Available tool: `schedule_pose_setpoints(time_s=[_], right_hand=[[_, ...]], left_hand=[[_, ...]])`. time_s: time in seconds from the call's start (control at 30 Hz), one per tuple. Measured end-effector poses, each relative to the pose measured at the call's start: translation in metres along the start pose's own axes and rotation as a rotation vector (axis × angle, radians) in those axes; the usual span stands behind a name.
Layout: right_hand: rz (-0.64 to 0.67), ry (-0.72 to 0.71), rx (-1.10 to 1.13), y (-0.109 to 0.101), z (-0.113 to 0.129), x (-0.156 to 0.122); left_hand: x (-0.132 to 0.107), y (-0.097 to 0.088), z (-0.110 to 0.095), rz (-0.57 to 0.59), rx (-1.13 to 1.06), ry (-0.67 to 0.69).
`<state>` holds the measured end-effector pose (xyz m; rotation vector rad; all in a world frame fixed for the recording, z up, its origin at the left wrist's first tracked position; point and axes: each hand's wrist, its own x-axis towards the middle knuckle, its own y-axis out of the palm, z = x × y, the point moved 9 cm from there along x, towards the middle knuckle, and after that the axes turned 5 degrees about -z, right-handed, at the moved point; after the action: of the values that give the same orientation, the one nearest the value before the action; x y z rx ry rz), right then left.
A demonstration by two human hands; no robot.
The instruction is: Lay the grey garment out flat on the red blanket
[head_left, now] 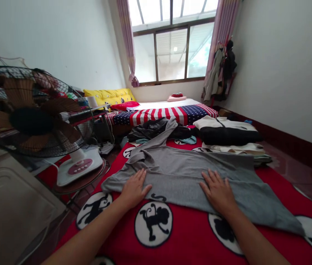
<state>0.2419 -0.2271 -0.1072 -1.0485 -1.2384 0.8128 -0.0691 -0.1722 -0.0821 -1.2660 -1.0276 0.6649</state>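
A grey long-sleeved garment (183, 173) lies spread across a red blanket (189, 235) printed with black monkey figures in white circles. My left hand (134, 187) rests flat on the garment's near left edge, fingers stretched out. My right hand (218, 190) lies flat on its near middle, fingers apart. One grey sleeve (160, 138) stretches away toward a heap of dark clothes. Neither hand holds anything.
A standing fan (31, 114) with a white base (80, 167) is close on the left. Folded black-and-white clothes (226, 132) are stacked at the far right of the blanket. A dark clothes heap (156, 129), a stars-and-stripes cover (167, 113) and a window (172, 51) lie beyond.
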Motion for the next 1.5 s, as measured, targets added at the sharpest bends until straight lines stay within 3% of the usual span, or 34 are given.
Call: schedule_pose_setpoints(time_s=[0.13,0.27,0.33,0.5,0.67,0.77,0.9,1.03,1.1,1.17,1.23,1.27,1.3,1.43,1.5], right_hand=[[-0.025,0.005,0.035,-0.001,0.001,0.001],[-0.050,0.008,0.077,-0.004,0.000,0.001],[-0.056,0.013,0.094,-0.005,-0.001,0.001],[-0.058,0.016,0.124,-0.003,-0.002,0.001],[-0.067,0.015,0.133,-0.003,-0.003,0.001],[-0.072,0.015,0.134,-0.004,-0.003,0.000],[-0.069,0.020,0.138,-0.004,-0.003,0.000],[-0.058,0.022,0.134,-0.005,-0.003,0.000],[-0.058,0.022,0.133,-0.005,-0.003,0.000],[-0.063,0.018,0.130,-0.005,-0.002,0.001],[-0.065,0.015,0.126,-0.005,-0.001,0.001],[-0.065,0.015,0.123,-0.006,-0.001,0.001],[-0.064,0.016,0.121,-0.006,-0.001,0.001],[-0.061,0.021,0.110,-0.009,0.000,0.001],[-0.059,0.022,0.109,-0.010,0.000,0.000]], left_hand=[[0.036,-0.028,0.024,0.122,0.157,-0.040],[0.085,-0.058,0.033,-0.084,0.160,-0.033],[0.104,-0.057,0.041,-0.114,0.119,-0.100],[0.137,-0.043,0.071,-0.062,-0.023,-0.301],[0.155,-0.055,0.106,-0.179,-0.299,-0.454],[0.155,-0.057,0.112,-0.255,-0.484,-0.492],[0.138,-0.055,0.101,-0.310,-0.690,-0.467],[0.114,-0.054,0.080,-0.217,-0.808,-0.322],[0.102,-0.054,0.069,-0.105,-0.830,-0.229],[0.089,-0.049,0.051,0.101,-0.804,-0.109],[0.075,-0.041,0.029,0.340,-0.676,0.031],[0.070,-0.040,0.021,0.393,-0.564,0.077],[0.068,-0.041,0.017,0.376,-0.431,0.095],[0.079,-0.066,-0.001,-0.021,-0.026,0.070],[0.082,-0.057,-0.016,-0.018,0.011,0.126]])
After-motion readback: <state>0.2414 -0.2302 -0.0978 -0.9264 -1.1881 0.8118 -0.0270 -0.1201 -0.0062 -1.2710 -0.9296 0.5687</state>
